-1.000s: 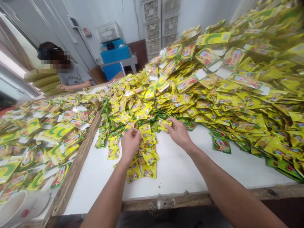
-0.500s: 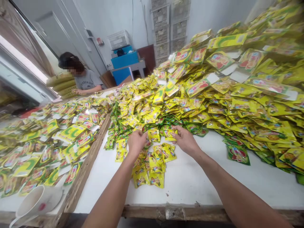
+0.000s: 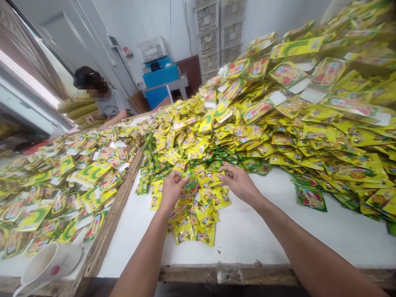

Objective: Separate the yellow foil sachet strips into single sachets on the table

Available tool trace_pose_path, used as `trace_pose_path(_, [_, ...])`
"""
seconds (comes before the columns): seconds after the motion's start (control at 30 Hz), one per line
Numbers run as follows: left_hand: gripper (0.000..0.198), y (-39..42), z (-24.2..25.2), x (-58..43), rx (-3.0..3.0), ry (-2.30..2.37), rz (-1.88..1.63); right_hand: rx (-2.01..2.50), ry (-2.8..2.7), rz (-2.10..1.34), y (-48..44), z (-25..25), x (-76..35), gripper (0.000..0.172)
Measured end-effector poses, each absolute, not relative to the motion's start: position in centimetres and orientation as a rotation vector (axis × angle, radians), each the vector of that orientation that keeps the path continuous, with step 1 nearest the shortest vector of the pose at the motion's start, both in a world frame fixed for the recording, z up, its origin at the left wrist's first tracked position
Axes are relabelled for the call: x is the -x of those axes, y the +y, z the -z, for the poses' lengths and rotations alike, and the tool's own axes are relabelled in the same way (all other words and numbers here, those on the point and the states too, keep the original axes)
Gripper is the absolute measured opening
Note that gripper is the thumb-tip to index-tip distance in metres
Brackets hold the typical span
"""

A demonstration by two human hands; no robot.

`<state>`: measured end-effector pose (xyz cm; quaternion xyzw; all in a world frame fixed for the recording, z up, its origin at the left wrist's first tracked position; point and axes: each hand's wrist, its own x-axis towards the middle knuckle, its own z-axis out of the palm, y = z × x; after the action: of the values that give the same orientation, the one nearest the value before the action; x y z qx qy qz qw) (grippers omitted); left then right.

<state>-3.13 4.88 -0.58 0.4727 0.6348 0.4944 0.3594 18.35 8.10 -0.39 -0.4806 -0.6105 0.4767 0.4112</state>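
Sachets point(image 3: 205, 234) look like glossy plastic film, the tabletop point(image 3: 250, 235) smooth, the divider point(image 3: 116, 208) rough wood.

The broadest open room is the bare tabletop point(image 3: 253, 235) at the near right, reaching from the yellow packets point(image 3: 194, 225) to beyond the right forearm point(image 3: 297, 235), which crosses above it. A narrower bare lane runs between the left forearm point(image 3: 151, 239) and the wooden bar point(image 3: 116, 206). Yellow packets fill the space between the hands point(image 3: 238, 183). The tall heap point(image 3: 287, 144) walls off the far side and far right; a green packet point(image 3: 311, 199) juts nearer from its foot.
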Motion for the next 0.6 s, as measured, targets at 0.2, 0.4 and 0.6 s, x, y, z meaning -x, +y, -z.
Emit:
trace_pose_path(0.2, [0.031,3.8,-1.5,0.0,-1.139,1.382,-1.282,1.028,-1.31,-1.469,7.3,-0.9,-17.0,0.037])
trace_pose_path(0.4, [0.033,3.8,-0.7,-1.0,-0.911,1.225,-1.25,1.056,-1.426,-1.324,7.3,-0.6,-17.2,0.029])
trace_pose_path(0.6, [0.04,4.3,-1.2,-0.5,-1.078,1.186,-1.114,1.062,-1.823,-1.103,7.2,-1.6,-18.6,0.024])
